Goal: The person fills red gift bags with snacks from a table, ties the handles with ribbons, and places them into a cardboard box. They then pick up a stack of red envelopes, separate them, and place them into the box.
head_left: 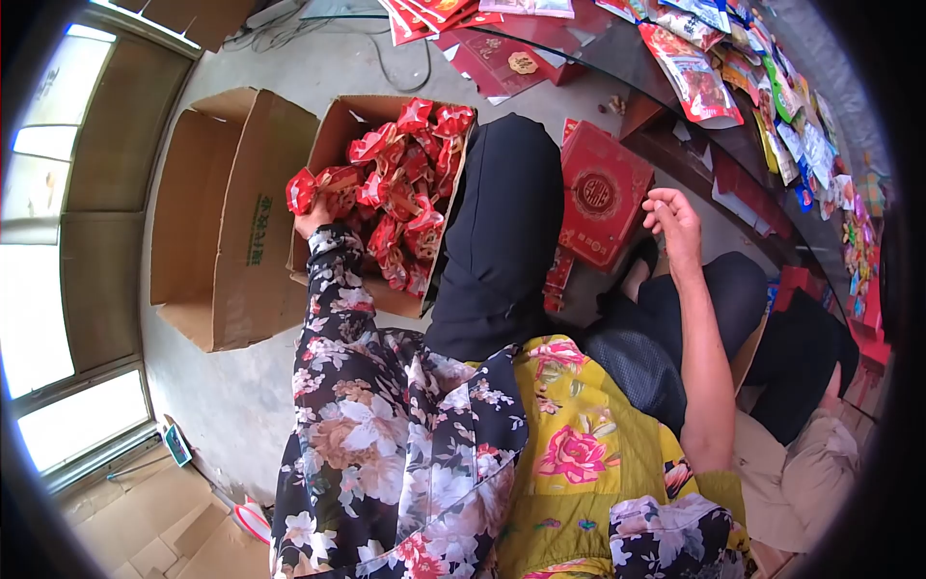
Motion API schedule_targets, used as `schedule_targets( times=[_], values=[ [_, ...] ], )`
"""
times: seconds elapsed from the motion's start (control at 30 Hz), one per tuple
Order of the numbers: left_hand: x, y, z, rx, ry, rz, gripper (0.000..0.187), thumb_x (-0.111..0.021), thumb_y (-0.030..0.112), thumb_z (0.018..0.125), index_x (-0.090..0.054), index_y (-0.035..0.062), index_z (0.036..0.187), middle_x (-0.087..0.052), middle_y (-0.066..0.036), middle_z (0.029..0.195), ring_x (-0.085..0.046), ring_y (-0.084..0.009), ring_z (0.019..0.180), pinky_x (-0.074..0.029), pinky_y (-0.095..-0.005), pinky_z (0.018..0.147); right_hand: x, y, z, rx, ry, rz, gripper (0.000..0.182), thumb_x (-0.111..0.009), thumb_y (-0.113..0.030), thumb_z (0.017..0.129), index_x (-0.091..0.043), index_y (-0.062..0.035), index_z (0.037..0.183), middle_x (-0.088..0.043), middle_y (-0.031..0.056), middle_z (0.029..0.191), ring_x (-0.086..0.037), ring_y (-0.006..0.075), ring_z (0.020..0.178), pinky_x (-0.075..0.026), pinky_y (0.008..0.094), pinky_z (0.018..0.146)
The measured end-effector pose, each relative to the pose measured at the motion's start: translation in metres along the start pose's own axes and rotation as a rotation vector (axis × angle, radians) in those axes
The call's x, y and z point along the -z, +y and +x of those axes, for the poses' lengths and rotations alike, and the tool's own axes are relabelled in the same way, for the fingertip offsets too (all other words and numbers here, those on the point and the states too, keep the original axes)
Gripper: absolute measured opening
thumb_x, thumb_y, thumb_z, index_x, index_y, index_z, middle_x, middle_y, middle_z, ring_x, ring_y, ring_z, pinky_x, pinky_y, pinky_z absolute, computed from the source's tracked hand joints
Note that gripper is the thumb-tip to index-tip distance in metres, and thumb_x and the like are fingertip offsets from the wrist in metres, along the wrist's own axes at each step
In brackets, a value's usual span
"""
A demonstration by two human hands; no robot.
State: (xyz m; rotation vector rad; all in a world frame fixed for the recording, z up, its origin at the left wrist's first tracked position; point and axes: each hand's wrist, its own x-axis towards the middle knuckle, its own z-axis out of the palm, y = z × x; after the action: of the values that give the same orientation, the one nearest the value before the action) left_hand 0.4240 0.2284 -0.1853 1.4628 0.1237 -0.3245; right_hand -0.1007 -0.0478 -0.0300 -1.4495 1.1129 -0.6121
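Note:
A cardboard box [331, 128] full of red wrapped packets [393, 183] stands to the left of my knee. At its left edge my left hand [314, 218] is wrapped round a red packet [302, 191]. My right hand [672, 214] is raised on the right, beside a red gift box [600, 193] with a round gold emblem; its fingers are curled loosely with gaps between them, and nothing shows in them.
An open cardboard box [212, 222] stands on the far left. A glass table [632, 72] at the upper right bears many colourful snack packets [690, 77]. Red printed sheets [492, 60] lie at the top. Another person's dark-trousered leg [796, 352] is at the right.

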Motion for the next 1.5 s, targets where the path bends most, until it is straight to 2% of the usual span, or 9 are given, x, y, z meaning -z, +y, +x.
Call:
schedule_targets(
  times=[0.3,0.43,0.5,0.57,0.87,1.03,1.17,1.27,1.5],
  values=[
    [-0.008,-0.031,0.014,0.067,-0.11,-0.12,0.032,-0.062,-0.006,0.083,-0.058,0.0001,0.114,-0.066,-0.014,0.098,-0.069,-0.0318,0.085,-0.062,-0.0448,0.072,-0.007,0.002,0.003,-0.011,-0.07,-0.04,0.016,-0.051,-0.008,0.094,-0.061,-0.0043,0.106,-0.065,0.0017,0.089,-0.057,0.0042,0.068,-0.042,0.019,0.06],
    [-0.007,-0.004,-0.003,0.065,-0.145,-0.037,0.036,-0.066,0.0,0.08,-0.058,0.0049,0.115,-0.066,-0.012,0.096,-0.066,-0.0254,0.074,-0.056,-0.0355,0.058,-0.007,0.002,0.003,-0.003,-0.074,-0.067,0.016,-0.051,-0.009,0.094,-0.061,-0.004,0.106,-0.066,0.0022,0.089,-0.058,0.0044,0.068,-0.042,0.0193,0.06],
    [0.021,-0.014,0.031,-0.181,-0.105,0.543,0.049,-0.074,0.005,0.075,-0.055,0.002,0.12,-0.066,-0.013,0.101,-0.066,-0.0241,0.075,-0.056,-0.0341,0.062,-0.007,0.004,0.003,0.006,-0.072,-0.065,0.016,-0.052,-0.009,0.094,-0.061,-0.004,0.106,-0.066,0.0023,0.089,-0.058,0.0044,0.068,-0.042,0.0193,0.059],
    [0.028,-0.008,0.023,-0.271,-0.021,0.563,0.06,-0.077,0.008,0.073,-0.052,0.0006,0.127,-0.065,-0.015,0.11,-0.064,-0.0233,0.092,-0.054,-0.0344,0.079,-0.006,0.007,0.005,0.015,-0.085,-0.078,0.016,-0.052,-0.009,0.094,-0.062,-0.0044,0.105,-0.066,0.0022,0.089,-0.058,0.0043,0.067,-0.042,0.0193,0.059],
    [-0.032,0.084,-0.042,-0.603,0.038,0.364,0.053,-0.07,0.006,0.082,-0.052,0.0051,0.132,-0.052,-0.012,0.132,-0.051,-0.0282,0.12,-0.045,-0.0384,0.099,-0.008,-0.003,0.002,0.03,-0.049,-0.041,0.013,-0.054,-0.006,0.09,-0.063,-0.0027,0.099,-0.066,0.0034,0.083,-0.058,0.0068,0.065,-0.046,0.0224,0.058],
    [-0.112,0.162,-0.105,-0.779,-0.22,0.038,0.044,-0.062,0.001,0.09,-0.049,-0.0015,0.131,-0.054,-0.015,0.13,-0.055,-0.0247,0.117,-0.045,-0.0326,0.097,-0.004,-0.002,0.003,0.05,-0.04,-0.093,0.015,-0.054,-0.008,0.089,-0.062,-0.0028,0.1,-0.066,0.004,0.082,-0.06,0.0082,0.065,-0.047,0.0244,0.057],
    [-0.164,0.191,-0.152,-0.69,-0.321,-0.036,0.036,-0.06,0.0,0.091,-0.053,-0.0016,0.126,-0.059,-0.011,0.124,-0.06,-0.0203,0.109,-0.046,-0.0275,0.091,-0.002,-0.003,0.003,0.107,0.002,-0.095,0.014,-0.056,-0.009,0.088,-0.063,-0.0029,0.099,-0.065,0.003,0.08,-0.059,0.0086,0.063,-0.047,0.0255,0.054],
    [-0.189,0.174,-0.126,-0.589,-0.405,-0.076,0.036,-0.066,0.003,0.089,-0.056,0.0022,0.124,-0.061,-0.009,0.12,-0.061,-0.0141,0.098,-0.048,-0.0239,0.077,-0.002,-0.003,0.002,0.103,-0.018,-0.049,0.013,-0.056,-0.009,0.088,-0.063,-0.0031,0.098,-0.065,0.0022,0.079,-0.059,0.0083,0.063,-0.047,0.0259,0.054],
    [-0.253,0.176,-0.049,-0.438,-0.453,0.134,0.045,-0.072,0.02,0.086,-0.057,0.0061,0.126,-0.06,-0.012,0.122,-0.06,-0.0129,0.095,-0.049,-0.0252,0.075,-0.006,-0.018,-0.005,0.087,0.004,-0.119,0.013,-0.056,-0.009,0.088,-0.063,-0.0027,0.097,-0.065,0.003,0.078,-0.059,0.0087,0.063,-0.048,0.0262,0.056]
  ],
)
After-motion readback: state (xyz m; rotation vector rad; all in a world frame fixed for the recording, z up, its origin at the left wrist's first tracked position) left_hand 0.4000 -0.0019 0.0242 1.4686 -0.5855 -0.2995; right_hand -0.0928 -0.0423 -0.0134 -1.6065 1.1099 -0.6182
